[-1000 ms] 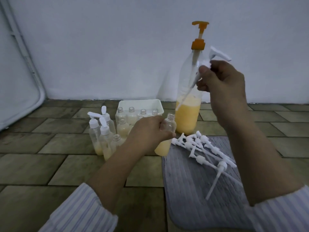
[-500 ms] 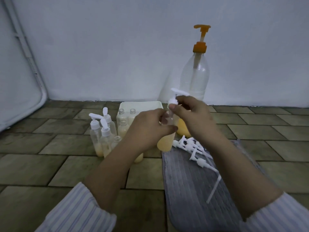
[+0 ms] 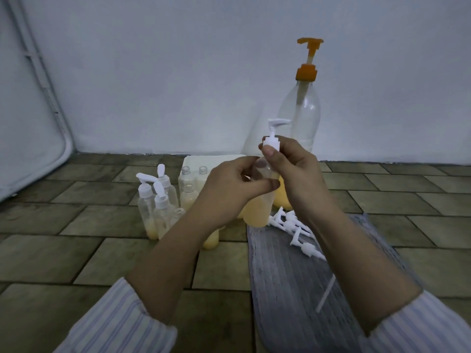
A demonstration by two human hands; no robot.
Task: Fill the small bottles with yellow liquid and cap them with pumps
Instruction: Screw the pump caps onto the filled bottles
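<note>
My left hand (image 3: 230, 184) grips a small clear bottle (image 3: 257, 210) partly filled with yellow liquid, held upright above the floor. My right hand (image 3: 288, 171) pinches the collar of a white pump (image 3: 274, 135) that sits on the bottle's neck, its nozzle pointing right. Three capped small bottles (image 3: 155, 205) stand at the left. Uncapped small bottles (image 3: 190, 192) stand beside and inside a white tray (image 3: 214, 159). Loose white pumps (image 3: 293, 225) lie on a grey mat (image 3: 288, 276). A large clear bottle (image 3: 302, 118) with an orange pump stands behind my hands.
The floor is brown tile. A white wall runs close behind the bottles, and a white rounded panel (image 3: 30, 123) leans at the left. One loose dip tube (image 3: 325, 294) lies on the mat near my right forearm.
My right hand brought the white pump down from beside the large bottle and set it into the small bottle's neck. My left hand kept holding the bottle, raised slightly.
</note>
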